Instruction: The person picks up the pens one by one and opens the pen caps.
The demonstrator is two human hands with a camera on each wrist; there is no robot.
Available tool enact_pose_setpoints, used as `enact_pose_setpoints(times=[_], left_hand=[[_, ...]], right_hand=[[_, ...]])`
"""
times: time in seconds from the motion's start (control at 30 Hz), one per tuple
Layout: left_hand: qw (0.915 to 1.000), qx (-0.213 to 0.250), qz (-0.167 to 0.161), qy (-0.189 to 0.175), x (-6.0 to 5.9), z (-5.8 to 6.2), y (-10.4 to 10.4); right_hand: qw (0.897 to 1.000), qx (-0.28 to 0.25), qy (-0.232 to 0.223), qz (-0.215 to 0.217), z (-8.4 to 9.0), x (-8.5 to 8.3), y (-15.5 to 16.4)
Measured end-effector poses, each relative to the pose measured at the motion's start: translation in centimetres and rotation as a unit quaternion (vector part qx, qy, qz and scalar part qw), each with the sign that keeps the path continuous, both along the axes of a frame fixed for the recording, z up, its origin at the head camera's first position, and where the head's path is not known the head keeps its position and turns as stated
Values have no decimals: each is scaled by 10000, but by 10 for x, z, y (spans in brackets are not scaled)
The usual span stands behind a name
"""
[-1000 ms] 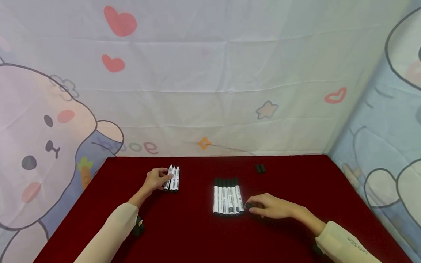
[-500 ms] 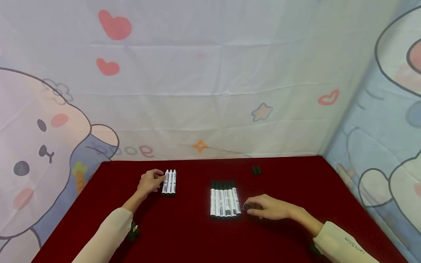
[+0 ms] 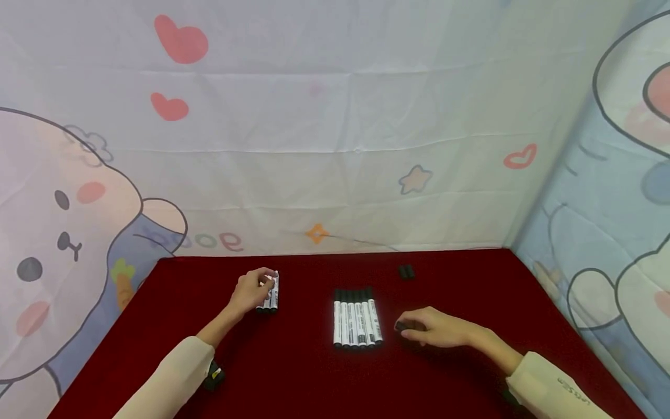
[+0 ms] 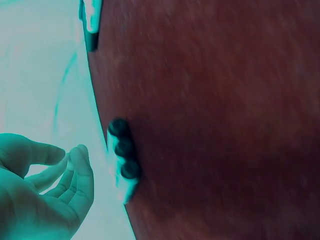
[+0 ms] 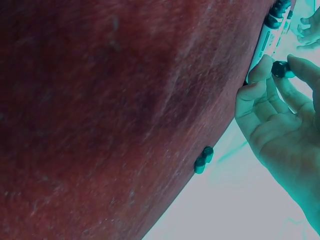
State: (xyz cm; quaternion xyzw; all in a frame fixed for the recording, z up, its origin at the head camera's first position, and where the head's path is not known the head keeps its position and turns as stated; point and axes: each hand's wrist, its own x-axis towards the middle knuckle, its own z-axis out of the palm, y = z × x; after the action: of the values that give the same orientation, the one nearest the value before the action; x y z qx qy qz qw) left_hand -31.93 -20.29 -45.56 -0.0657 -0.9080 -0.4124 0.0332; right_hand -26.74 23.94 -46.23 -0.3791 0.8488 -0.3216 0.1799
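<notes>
My right hand (image 3: 437,327) pinches a small black marker cap (image 5: 281,69) between thumb and fingers, raised a little off the cloth. Left of it, several white markers (image 3: 358,323) with black caps lie side by side in a row. At the back left, my left hand (image 3: 253,290) hovers over three uncapped white markers (image 3: 274,297) and partly hides them. Its fingers bend loosely toward the thumb, and the left wrist view shows nothing between them. In that view the black ends (image 4: 124,149) of the three markers face the camera.
Two black caps (image 3: 406,272) lie together near the back edge of the dark red tablecloth (image 3: 303,372). Behind the table hangs a pale printed curtain (image 3: 272,116), and another printed side (image 3: 623,244) rises at the right.
My left hand has moved from beside the three uncapped markers to over them. The right hand, still pinching the cap, has shifted slightly right, away from the row. The head view has turned slightly.
</notes>
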Motion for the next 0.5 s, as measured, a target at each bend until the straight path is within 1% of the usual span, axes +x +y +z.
enact_pose_setpoints(times=[0.17, 0.3, 0.33, 0.4, 0.47, 0.5], left_hand=[[9985, 220, -497, -36, 7, 5, 17], [9963, 159, -842, -13, 13, 6, 30], [9957, 135, -913, -16, 15, 5, 32], [9935, 45, -1138, 90, 18, 3, 36], [9917, 28, -1284, 87, 20, 0, 40], [9911, 19, -1333, 28, 20, -1, 42]], right_hand=[[10000, 29, -23, -91, -1, -3, 7], [10000, 0, -34, -84, -2, -4, 11], [10000, -11, -34, -76, -2, -4, 11], [9999, -39, -54, -75, -2, -4, 13], [9999, -54, -72, -96, -1, -4, 15], [9999, -52, -72, -110, -1, -4, 16]])
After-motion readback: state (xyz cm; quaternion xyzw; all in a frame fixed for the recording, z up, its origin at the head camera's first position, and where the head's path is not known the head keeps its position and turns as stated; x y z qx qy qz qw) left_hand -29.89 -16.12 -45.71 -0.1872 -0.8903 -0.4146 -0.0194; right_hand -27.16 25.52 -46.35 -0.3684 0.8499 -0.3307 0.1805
